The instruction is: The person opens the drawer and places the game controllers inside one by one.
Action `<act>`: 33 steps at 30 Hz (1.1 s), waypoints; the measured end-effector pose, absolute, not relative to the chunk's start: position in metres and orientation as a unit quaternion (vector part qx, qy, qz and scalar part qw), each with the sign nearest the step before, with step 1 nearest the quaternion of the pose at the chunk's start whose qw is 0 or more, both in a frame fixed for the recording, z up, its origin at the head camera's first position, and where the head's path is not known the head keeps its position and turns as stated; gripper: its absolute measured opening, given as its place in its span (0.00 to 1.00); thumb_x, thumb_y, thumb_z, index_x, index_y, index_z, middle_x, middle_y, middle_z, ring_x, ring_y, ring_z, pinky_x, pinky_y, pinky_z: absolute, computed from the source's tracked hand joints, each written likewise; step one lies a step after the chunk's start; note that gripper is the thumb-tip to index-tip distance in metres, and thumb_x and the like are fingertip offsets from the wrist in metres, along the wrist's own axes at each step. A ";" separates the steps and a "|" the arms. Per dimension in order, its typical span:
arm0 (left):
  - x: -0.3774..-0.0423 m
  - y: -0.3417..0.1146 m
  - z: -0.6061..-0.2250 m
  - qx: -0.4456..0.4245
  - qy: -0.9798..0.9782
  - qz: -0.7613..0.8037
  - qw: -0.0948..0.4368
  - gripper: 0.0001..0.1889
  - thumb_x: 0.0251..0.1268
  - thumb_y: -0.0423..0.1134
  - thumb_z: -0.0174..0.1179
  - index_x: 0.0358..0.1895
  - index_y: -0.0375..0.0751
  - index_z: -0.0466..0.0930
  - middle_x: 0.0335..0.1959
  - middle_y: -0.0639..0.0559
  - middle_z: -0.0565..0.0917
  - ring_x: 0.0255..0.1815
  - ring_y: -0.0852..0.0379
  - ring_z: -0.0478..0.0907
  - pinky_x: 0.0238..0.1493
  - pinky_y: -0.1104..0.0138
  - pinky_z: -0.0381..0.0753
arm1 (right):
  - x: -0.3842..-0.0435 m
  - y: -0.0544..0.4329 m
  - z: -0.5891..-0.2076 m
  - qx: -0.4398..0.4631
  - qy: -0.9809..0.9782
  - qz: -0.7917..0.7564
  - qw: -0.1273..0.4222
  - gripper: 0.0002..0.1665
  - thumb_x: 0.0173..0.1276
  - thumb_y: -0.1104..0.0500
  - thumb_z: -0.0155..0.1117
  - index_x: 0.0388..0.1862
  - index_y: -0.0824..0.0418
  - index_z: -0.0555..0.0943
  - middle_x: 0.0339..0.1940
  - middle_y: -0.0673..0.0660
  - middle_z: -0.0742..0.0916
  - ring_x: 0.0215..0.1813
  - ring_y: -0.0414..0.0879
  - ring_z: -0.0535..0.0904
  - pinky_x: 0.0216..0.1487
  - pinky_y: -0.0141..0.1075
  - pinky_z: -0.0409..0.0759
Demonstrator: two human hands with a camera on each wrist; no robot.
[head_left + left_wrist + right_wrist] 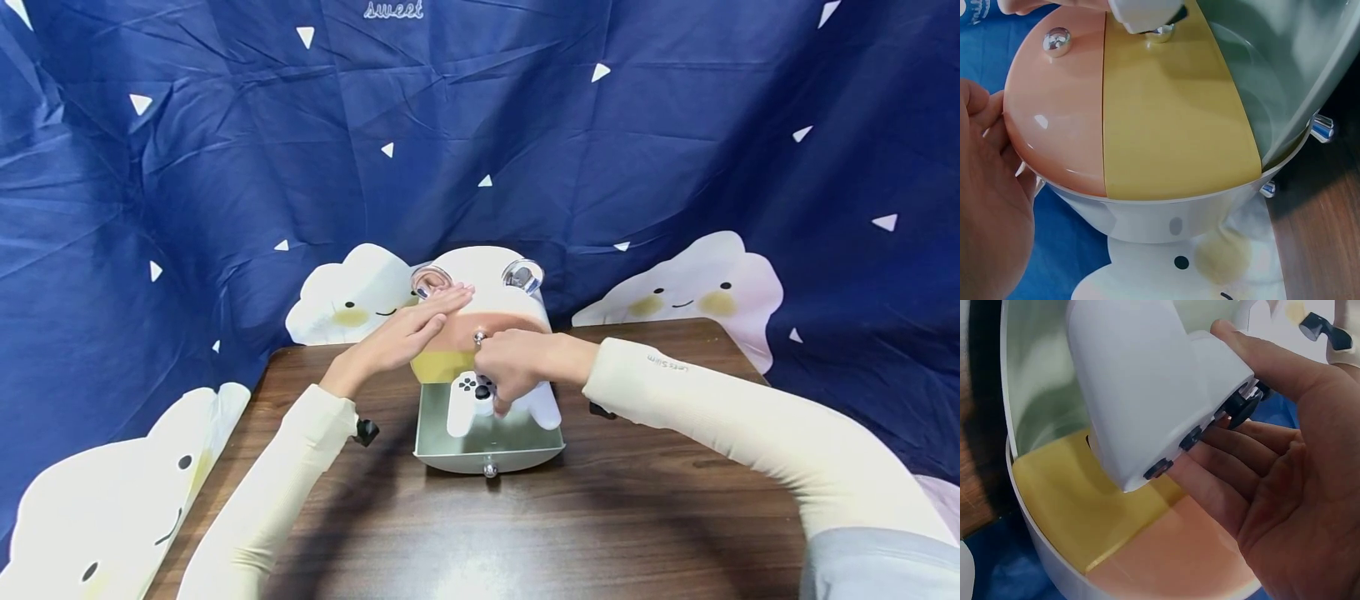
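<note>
A white game controller (460, 417) with black buttons and sticks is held by my right hand (517, 362), thumb on one side and fingers on the other in the right wrist view. It is over the pulled-out green drawer (457, 460), the lowest of a small rounded cabinet (480, 275). Whether it touches the drawer floor I cannot tell. My left hand (401, 333), fingers extended, rests against the cabinet's upper edge. Above the green drawer are a yellow drawer (1172, 119) and an orange drawer (1066, 125), both pushed in, with round silver knobs.
The cabinet stands on a dark wooden table (600, 517), near its back edge. Two shiny silver ear-like parts (522, 277) stick out at its top. Behind hangs a blue curtain (480, 108) with white triangles and smiling clouds.
</note>
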State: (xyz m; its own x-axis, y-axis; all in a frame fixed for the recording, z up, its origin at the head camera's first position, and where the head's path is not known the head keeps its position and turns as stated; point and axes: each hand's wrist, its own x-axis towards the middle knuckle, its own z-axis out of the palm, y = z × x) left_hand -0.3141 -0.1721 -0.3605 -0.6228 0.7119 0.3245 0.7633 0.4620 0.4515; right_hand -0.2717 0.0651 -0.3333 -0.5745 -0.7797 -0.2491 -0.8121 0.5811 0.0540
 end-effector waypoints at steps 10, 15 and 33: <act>-0.314 -0.172 -0.361 -0.435 -0.851 -0.291 0.045 0.26 0.91 0.43 0.40 0.85 0.53 0.63 0.87 0.58 0.60 0.89 0.56 0.53 0.90 0.57 0.51 | -0.276 0.056 -0.354 -0.442 0.885 0.091 0.116 0.19 0.51 0.42 0.86 0.21 0.44 0.81 0.25 0.41 0.83 0.30 0.42 0.81 0.39 0.41 0.86; -0.314 -0.172 -0.362 -0.435 -0.850 -0.292 0.046 0.26 0.91 0.44 0.40 0.85 0.54 0.63 0.87 0.59 0.60 0.89 0.56 0.53 0.90 0.56 0.51 | -0.279 0.053 -0.363 -0.444 0.885 0.092 0.109 0.20 0.51 0.42 0.87 0.21 0.45 0.82 0.24 0.41 0.83 0.30 0.42 0.81 0.40 0.40 0.86; -0.313 -0.172 -0.359 -0.430 -0.854 -0.291 0.042 0.26 0.91 0.44 0.39 0.85 0.54 0.62 0.87 0.60 0.59 0.89 0.58 0.52 0.90 0.58 0.50 | -0.282 0.042 -0.402 -0.436 0.889 0.109 0.089 0.20 0.54 0.41 0.87 0.23 0.48 0.84 0.33 0.47 0.87 0.37 0.44 0.82 0.45 0.40 0.87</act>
State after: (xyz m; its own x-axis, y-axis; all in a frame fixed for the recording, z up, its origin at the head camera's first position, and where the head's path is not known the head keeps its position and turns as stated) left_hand -0.3131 -0.1716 -0.3593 -0.6273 0.7094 0.3214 0.7580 0.4614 0.4611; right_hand -0.2819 0.0416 -0.4019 -0.6042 -0.7554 -0.2539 -0.7944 0.5961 0.1170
